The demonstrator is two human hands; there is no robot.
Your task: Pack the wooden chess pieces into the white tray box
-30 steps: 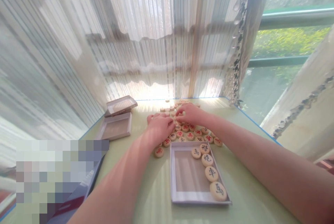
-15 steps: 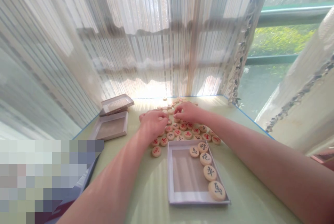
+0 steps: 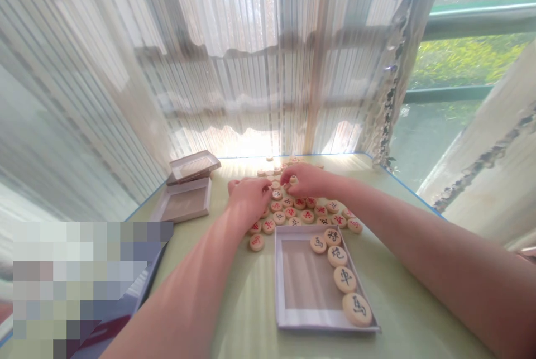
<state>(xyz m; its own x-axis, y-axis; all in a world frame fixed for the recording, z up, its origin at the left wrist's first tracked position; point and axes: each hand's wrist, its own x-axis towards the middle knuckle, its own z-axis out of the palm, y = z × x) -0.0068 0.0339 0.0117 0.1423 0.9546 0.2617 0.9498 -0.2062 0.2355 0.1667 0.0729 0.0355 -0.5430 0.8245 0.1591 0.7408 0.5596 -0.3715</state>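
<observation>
My right hand (image 3: 307,180) is among the xiangqi pieces, its thumb and index finger closed round a small round piece (image 3: 292,180). To its left, my left hand (image 3: 251,194) rests low over the left side of the pile with its fingers curled; what is under them is hidden. Round wooden pieces with red and black characters, such as a red one (image 3: 290,213), lie spread around both hands. Nearer to me, a shallow white box (image 3: 280,320) holds several black-character pieces in a column along its right wall, with one horse piece (image 3: 318,244) beside the top of that column.
Two more shallow boxes, an open one (image 3: 188,215) and another tilted behind it (image 3: 195,166), sit at the table's left edge. Striped curtains (image 3: 243,85) hang behind the pale green table (image 3: 238,303). A dark blue object (image 3: 144,278) shows at lower left, partly blurred out.
The view has shifted slightly, so the table appears a little farther right. My right thumb and index finger have shifted a little over the pile; my left hand stays nearly in place.
</observation>
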